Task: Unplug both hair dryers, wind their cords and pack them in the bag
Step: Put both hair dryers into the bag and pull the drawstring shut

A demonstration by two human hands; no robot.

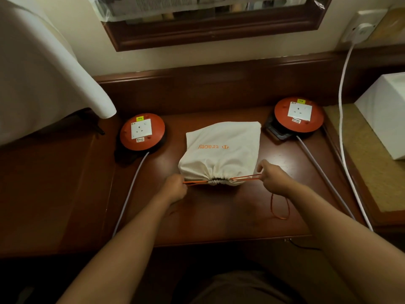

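Your left hand [175, 186] and right hand [271, 178] each have fingers curled tight around one end of the orange drawstring [245, 177], pulled in opposite directions so the mouth cinches evenly. The cream bag [221, 150] lies on the wooden desk [219, 216] between them, neck gathered closed; the dryers are presumably inside, unseen. Beyond, both orange cable-reel sockets [142, 131] [299, 114] stand vacated, one on each side.

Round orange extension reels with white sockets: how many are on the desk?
2. One round orange extension reel sits left of the cream drawstring bag; the other sits right of it, farther back. None appears hidden.
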